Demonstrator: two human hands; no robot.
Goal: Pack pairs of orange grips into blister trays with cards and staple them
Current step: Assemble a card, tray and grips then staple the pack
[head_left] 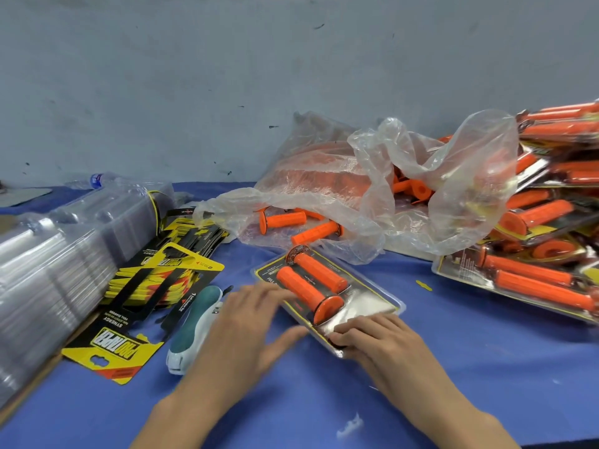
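On the blue tabletop [453,367], closest to me, the left hand [246,322] lay flat with its fingers [259,291] straight and apart, resting on the left side of a blister tray [372,303]. The right hand [376,338] had its fingers [350,328] curled over the tray's near corner, gripping it. Two orange grips [311,283] sat side by side in the tray. Left of the hands lay a stapler [194,332] and yellow cards [123,338]. Farther back stood a plastic bag [324,189] with loose grips, and on the right a pile of finished packs [534,280].
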